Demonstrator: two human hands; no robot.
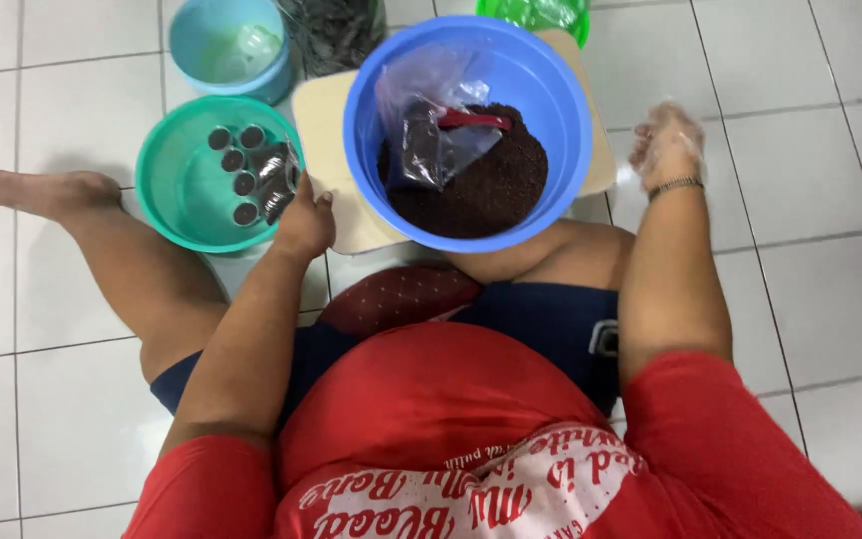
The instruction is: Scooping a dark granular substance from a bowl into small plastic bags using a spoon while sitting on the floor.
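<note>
- Two round plastic bowls: a blue bowl [561,120] of dark grainy soil, a smooth green bowl [167,190] of small filled bags [251,175].
- Left hand [303,222] grasps one bag at the green bowl's three o'clock.
- Right hand [666,145], plastic-gloved, hangs released at the blue bowl's three o'clock.

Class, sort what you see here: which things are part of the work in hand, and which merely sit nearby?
In use:
left hand
small filled bags
green basin
blue basin of dark grains
right hand, in a clear glove

Nearby only:
light blue tub
bright green tub
tiled floor
</note>
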